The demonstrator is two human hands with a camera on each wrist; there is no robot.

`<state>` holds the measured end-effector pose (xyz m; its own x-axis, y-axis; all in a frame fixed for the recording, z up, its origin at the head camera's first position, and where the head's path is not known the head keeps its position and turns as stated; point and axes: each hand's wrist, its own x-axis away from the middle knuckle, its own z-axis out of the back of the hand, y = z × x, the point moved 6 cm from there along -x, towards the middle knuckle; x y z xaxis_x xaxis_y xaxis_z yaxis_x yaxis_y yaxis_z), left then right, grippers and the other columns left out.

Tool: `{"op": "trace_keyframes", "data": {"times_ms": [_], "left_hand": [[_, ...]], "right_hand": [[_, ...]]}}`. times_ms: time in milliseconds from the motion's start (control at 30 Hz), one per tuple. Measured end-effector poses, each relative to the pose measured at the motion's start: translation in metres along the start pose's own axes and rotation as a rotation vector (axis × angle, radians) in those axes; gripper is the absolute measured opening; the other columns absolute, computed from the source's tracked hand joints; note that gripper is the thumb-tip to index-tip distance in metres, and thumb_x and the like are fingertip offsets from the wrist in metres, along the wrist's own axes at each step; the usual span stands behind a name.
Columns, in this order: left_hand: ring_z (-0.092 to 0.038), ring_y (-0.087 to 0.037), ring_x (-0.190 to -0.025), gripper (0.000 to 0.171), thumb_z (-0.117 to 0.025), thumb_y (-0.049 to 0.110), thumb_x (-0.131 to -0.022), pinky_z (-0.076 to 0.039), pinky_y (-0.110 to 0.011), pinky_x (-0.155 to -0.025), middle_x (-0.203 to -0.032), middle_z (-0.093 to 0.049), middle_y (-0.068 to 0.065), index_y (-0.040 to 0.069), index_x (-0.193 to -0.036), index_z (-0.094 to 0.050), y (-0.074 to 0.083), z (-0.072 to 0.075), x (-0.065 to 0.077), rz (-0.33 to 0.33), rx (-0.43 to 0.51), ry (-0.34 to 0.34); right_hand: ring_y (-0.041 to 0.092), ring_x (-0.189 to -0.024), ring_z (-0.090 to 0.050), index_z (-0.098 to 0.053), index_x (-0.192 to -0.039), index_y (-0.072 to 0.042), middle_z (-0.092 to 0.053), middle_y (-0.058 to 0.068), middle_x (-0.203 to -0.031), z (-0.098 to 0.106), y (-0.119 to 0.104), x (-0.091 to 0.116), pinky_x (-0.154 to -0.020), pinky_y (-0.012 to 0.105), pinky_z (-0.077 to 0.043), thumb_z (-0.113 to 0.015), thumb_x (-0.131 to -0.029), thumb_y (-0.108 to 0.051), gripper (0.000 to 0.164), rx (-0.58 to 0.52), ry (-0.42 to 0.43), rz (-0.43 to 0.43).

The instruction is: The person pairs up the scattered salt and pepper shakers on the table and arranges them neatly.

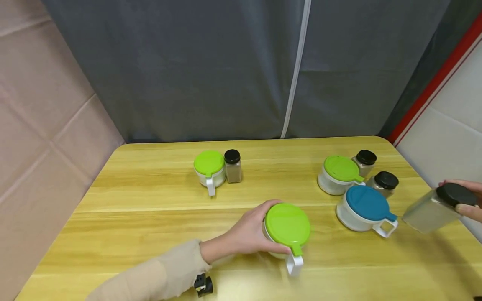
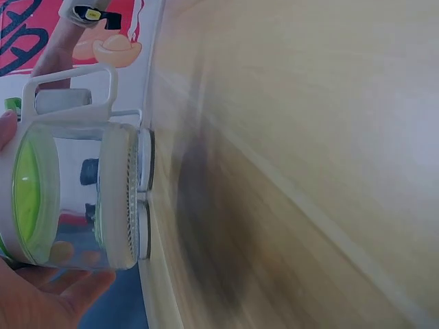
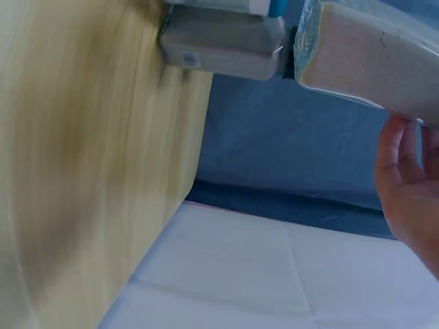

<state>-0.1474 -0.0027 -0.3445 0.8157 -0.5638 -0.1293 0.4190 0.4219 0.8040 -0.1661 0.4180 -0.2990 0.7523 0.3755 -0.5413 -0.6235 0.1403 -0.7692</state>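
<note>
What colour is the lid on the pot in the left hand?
The lid is bright green; it shows best in the head view.

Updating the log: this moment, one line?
left hand: holds green-lidded jar | right hand: holds tilted black-capped jar | blue-lidded jar: on table

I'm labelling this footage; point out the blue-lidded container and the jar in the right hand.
Blue-lidded container (image 1: 367, 205): head view, on its lid.
Held jar (image 1: 428, 211): head view, on its body.

no readable text, jar label (image 3: 191, 59) blurred
</note>
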Motion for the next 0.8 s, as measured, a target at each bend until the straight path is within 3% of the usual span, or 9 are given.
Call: {"op": "trace_keyframes", "data": {"times_ms": [133, 233, 467, 800], "left_hand": [[-0.047, -0.007, -0.103, 0.092, -0.081, 0.040, -0.056, -0.036, -0.030, -0.089, -0.119, -0.048, 0.007, 0.021, -0.132, -0.033, -0.003, 0.006, 0.003, -0.013, 0.028, 0.000], [-0.047, -0.007, -0.104, 0.091, -0.082, 0.039, -0.056, -0.036, -0.030, -0.090, -0.119, -0.048, 0.007, 0.021, -0.131, -0.033, -0.004, 0.010, 0.006, -0.032, 0.045, -0.006], [-0.046, -0.008, -0.104, 0.091, -0.081, 0.039, -0.057, -0.037, -0.030, -0.089, -0.119, -0.048, 0.007, 0.020, -0.132, -0.033, -0.005, 0.023, 0.010, -0.069, 0.027, -0.038], [-0.046, -0.007, -0.105, 0.091, -0.083, 0.035, -0.056, -0.037, -0.028, -0.089, -0.118, -0.049, 0.009, 0.018, -0.132, -0.035, -0.008, 0.036, 0.015, -0.109, 0.049, -0.080]], "right_hand": [[0.003, -0.106, -0.048, -0.051, -0.122, -0.002, -0.056, -0.003, -0.117, -0.005, -0.009, -0.007, -0.080, 0.007, -0.035, -0.052, -0.070, 0.027, 0.060, -0.058, -0.058, 0.028], [0.006, -0.108, -0.047, -0.049, -0.122, 0.003, -0.055, 0.001, -0.118, -0.012, -0.017, -0.013, -0.081, 0.009, -0.036, -0.053, -0.072, 0.024, 0.054, -0.183, -0.094, 0.057], [0.017, -0.107, -0.049, -0.044, -0.117, 0.019, -0.055, 0.015, -0.115, -0.035, -0.039, -0.024, -0.083, 0.015, -0.039, -0.049, -0.072, 0.025, 0.046, -0.353, -0.025, 0.097], [0.021, -0.112, -0.044, -0.028, -0.123, 0.023, -0.045, 0.020, -0.124, -0.042, -0.032, -0.024, -0.087, 0.022, -0.039, -0.038, -0.078, 0.027, 0.046, -0.318, -0.064, 0.001]]}}
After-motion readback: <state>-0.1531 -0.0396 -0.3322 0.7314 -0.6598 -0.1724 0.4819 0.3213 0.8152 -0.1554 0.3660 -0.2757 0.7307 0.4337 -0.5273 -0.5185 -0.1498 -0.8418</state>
